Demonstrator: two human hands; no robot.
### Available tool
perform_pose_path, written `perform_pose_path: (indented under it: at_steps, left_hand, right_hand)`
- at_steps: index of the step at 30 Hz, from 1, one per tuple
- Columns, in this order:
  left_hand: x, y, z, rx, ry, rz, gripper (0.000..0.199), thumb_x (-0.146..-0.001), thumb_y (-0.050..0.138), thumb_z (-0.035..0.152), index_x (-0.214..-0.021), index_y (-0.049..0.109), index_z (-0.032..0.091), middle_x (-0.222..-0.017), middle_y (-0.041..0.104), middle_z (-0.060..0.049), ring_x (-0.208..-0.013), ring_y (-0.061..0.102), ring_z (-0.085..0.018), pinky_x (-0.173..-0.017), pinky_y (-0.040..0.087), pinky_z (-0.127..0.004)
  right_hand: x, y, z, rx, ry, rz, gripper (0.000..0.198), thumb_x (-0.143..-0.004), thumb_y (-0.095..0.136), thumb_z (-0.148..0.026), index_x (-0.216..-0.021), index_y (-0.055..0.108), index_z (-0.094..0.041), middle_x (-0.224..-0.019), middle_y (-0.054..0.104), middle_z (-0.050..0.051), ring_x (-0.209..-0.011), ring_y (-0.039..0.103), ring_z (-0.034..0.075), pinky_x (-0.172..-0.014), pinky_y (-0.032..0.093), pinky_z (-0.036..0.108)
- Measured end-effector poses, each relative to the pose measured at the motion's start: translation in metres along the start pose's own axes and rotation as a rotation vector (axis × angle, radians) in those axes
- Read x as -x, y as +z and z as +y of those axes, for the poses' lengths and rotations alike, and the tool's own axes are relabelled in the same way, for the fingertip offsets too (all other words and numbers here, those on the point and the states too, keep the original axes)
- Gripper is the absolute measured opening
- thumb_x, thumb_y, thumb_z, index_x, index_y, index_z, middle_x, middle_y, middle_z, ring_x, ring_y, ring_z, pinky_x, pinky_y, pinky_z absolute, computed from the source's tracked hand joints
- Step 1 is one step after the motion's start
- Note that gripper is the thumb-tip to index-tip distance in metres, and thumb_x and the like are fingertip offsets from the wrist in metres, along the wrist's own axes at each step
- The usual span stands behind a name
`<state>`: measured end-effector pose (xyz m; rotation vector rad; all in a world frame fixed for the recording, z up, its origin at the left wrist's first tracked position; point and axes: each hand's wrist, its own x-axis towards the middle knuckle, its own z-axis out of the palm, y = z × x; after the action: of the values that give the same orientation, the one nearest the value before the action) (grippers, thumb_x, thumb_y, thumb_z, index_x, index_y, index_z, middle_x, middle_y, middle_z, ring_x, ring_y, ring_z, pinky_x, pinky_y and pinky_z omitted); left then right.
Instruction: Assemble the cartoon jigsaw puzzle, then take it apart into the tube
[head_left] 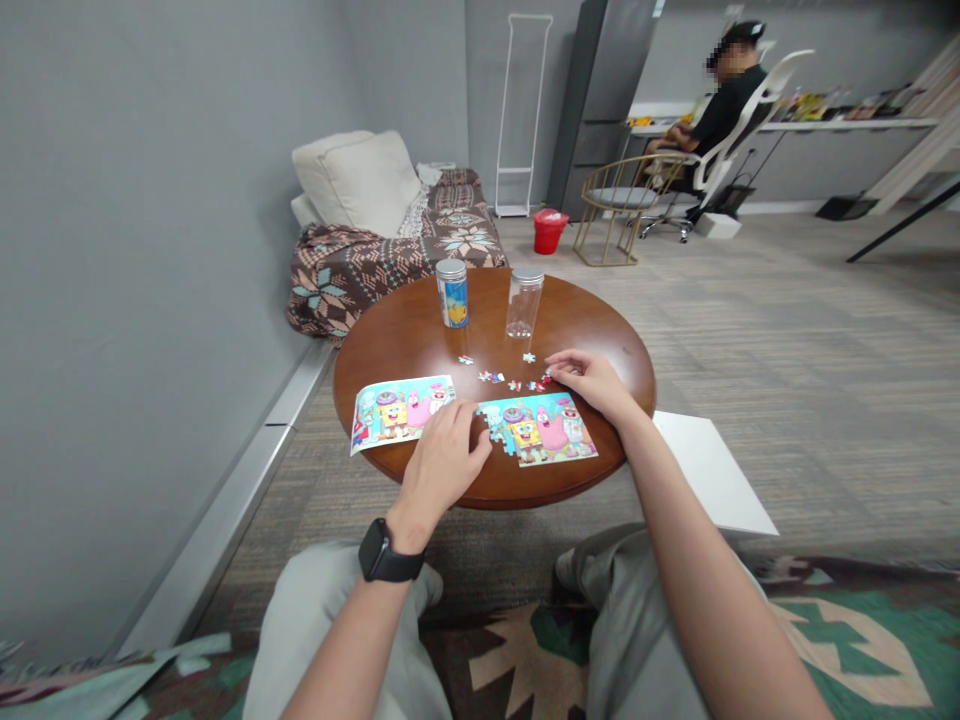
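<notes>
A partly assembled cartoon jigsaw puzzle (553, 430) lies near the front edge of the round table, its left side jagged. My left hand (442, 455), with a black watch on the wrist, rests loosely curved beside that jagged edge. Its thumb is spread from the fingers, and I see nothing in it. Beyond the puzzle, my right hand (589, 380) has its fingertips bent down onto a small red-and-white puzzle piece (547, 377). Several loose puzzle pieces (514, 386) lie to the left of those fingertips. A printed reference picture (401, 408) lies partly behind my left hand.
A jar with a blue-yellow label (452, 295) and a clear jar (524, 304) stand toward the back of the wooden table (375, 345). A white board (712, 470) is low at the right. Farther off are a covered couch, a red bin (550, 232) and a seated person.
</notes>
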<state>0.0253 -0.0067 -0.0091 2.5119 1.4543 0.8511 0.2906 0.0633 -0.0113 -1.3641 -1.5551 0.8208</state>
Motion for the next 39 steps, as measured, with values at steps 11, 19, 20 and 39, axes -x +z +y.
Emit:
perform_pose_path:
  at_steps: [11,19,20,39]
  left_hand:
    - [0.0,-0.001,0.002,-0.001,-0.012,-0.014,0.018,-0.09,0.052,0.019,-0.108,0.053,0.016,-0.109,0.064,-0.012,-0.106,0.061,-0.028,-0.095,0.052,-0.046]
    - [0.0,-0.001,0.001,-0.001,-0.004,-0.002,0.018,-0.09,0.051,0.019,-0.108,0.053,0.017,-0.109,0.064,-0.011,-0.107,0.061,-0.028,-0.094,0.052,-0.046]
    - [0.0,-0.001,0.001,-0.001,-0.003,-0.003,0.018,-0.09,0.051,0.019,-0.108,0.053,0.017,-0.108,0.064,-0.011,-0.107,0.061,-0.028,-0.094,0.052,-0.046]
    - [0.0,-0.002,0.001,-0.002,-0.004,-0.014,0.019,-0.09,0.052,0.019,-0.109,0.052,0.017,-0.108,0.063,-0.011,-0.107,0.061,-0.027,-0.094,0.051,-0.044]
  right_hand:
    - [0.0,0.005,-0.001,0.3,-0.078,0.035,0.018,-0.078,0.063,-0.017,-0.091,0.076,-0.018,-0.09,0.072,0.006,-0.07,0.062,0.015,-0.071,0.052,0.03]
    - [0.0,0.005,-0.001,0.366,-0.08,0.048,0.004,-0.075,0.067,-0.023,-0.077,0.068,-0.019,-0.078,0.064,0.003,-0.068,0.059,0.015,-0.069,0.049,0.029]
    - [0.001,0.005,-0.002,0.345,-0.063,0.044,0.005,-0.075,0.067,-0.024,-0.076,0.065,-0.019,-0.075,0.064,0.002,-0.067,0.058,0.015,-0.067,0.049,0.029]
    - [-0.001,-0.002,0.004,0.001,0.012,0.03,0.022,-0.07,0.073,-0.031,-0.088,0.074,-0.018,-0.08,0.074,0.006,-0.072,0.066,0.018,-0.072,0.055,0.032]
